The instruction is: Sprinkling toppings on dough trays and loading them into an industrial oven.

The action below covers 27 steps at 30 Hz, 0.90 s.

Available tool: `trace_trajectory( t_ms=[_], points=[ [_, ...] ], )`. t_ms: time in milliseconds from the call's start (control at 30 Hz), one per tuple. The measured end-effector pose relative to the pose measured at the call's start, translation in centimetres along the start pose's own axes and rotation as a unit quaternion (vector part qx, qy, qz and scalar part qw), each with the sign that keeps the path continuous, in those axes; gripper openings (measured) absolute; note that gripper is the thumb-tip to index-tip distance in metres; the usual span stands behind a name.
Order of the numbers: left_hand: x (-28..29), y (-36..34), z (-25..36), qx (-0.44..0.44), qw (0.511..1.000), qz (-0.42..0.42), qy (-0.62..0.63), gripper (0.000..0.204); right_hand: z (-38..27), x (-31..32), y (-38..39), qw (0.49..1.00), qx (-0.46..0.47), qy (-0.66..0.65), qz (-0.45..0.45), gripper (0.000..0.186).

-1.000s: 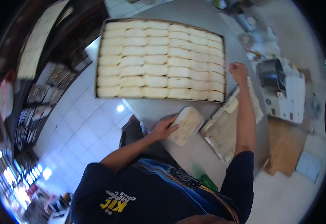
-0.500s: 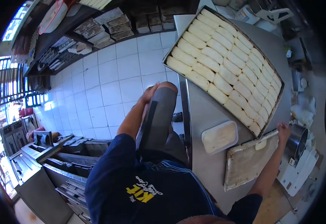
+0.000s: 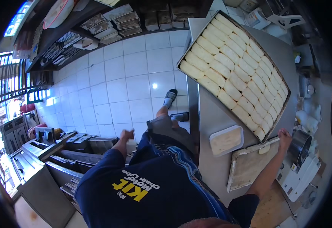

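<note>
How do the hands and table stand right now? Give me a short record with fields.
Left hand: blurred, off the table; nothing clearly held
Right hand: curled, between board and bowl; contact unclear
Tray: on table, filled with rows of pale dough
Tub: on table, beside the board, pale inside
Board state: on table, pale-edged, partly behind the right forearm

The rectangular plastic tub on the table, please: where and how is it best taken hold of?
Probably by pinching the tub's left rim, coming from the table's left edge: it stands raised and faces that edge, whereas the dough tray and pale board lie beyond other sides.
</note>
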<state>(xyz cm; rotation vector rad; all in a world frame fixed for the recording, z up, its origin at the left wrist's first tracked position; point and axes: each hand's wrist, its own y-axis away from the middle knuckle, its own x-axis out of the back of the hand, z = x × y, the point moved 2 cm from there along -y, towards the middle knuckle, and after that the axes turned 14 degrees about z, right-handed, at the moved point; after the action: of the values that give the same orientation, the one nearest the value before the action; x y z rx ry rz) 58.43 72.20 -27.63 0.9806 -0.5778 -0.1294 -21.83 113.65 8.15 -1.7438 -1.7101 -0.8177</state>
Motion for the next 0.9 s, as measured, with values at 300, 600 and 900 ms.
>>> trace_trajectory(
  t_ms=[300, 600, 900],
  points=[
    [-11.8, 3.3, 24.2, -0.214, 0.969, -0.092, -0.086, 0.048, 0.3, -5.2, 1.1, 0.999, 0.029, 0.03, 0.034, 0.022],
    [-12.4, 0.5, 18.6, -0.222, 0.946, -0.108, -0.211, 0.047, -0.3, -9.1, 1.9, 0.986, 0.139, 0.087, -0.041, 0.018],
    [-11.2, 2.9, 14.9, -0.168, 0.939, -0.105, -0.28, 0.051, 0.2, -6.8, 3.6, 0.953, 0.2, 0.225, 0.018, 0.016]
  ],
)
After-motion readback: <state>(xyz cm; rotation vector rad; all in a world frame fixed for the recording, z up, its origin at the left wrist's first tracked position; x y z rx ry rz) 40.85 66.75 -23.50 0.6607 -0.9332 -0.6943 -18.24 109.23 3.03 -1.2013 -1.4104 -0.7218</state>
